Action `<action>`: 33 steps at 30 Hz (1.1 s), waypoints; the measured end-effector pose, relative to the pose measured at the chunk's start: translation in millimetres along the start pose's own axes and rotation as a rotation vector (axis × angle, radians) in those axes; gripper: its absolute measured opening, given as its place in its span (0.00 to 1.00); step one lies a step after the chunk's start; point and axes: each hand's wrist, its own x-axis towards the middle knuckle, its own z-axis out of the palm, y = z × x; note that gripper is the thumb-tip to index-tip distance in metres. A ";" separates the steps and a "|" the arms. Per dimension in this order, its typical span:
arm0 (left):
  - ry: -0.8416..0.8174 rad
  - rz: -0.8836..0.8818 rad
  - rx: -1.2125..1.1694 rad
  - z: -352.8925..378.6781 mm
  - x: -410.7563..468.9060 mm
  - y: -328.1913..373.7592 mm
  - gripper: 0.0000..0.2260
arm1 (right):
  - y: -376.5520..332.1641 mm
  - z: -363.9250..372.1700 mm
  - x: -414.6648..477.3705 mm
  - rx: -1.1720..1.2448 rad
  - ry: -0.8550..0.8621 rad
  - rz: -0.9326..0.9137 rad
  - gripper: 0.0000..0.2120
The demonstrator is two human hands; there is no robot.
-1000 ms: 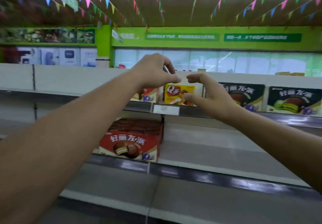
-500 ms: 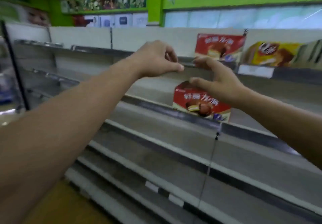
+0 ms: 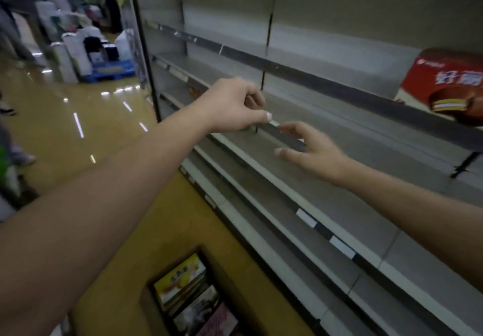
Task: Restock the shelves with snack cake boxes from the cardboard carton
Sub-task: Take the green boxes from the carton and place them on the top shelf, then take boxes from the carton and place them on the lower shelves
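Only part of the writing reads: white Chinese characters, cut off by the right edge, on the red snack cake box (image 3: 441,84), which stands on a shelf (image 3: 339,105) and pictures a layered cake. On the floor, the cardboard carton (image 3: 147,307) holds a yellow box (image 3: 180,275) whose print is too blurred to read. White shelf tags (image 3: 305,218) show nothing legible. The left hand (image 3: 232,105) has its fingers curled under, holding nothing visible. The right hand (image 3: 316,152) is relaxed, fingers loosely spread.
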 end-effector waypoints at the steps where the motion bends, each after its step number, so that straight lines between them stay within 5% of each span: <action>1: -0.004 -0.032 0.004 5.5 -5.0 -13.6 0.17 | 0.7 14.9 3.8 0.018 -0.039 0.005 0.29; 20: 0.027 -0.746 -0.108 126.3 -40.0 -151.3 0.17 | 77.5 198.5 107.0 0.269 -0.545 -0.088 0.30; 33: 0.089 -1.308 -0.387 280.0 -128.8 -268.0 0.14 | 147.8 363.1 112.9 0.281 -0.928 0.217 0.30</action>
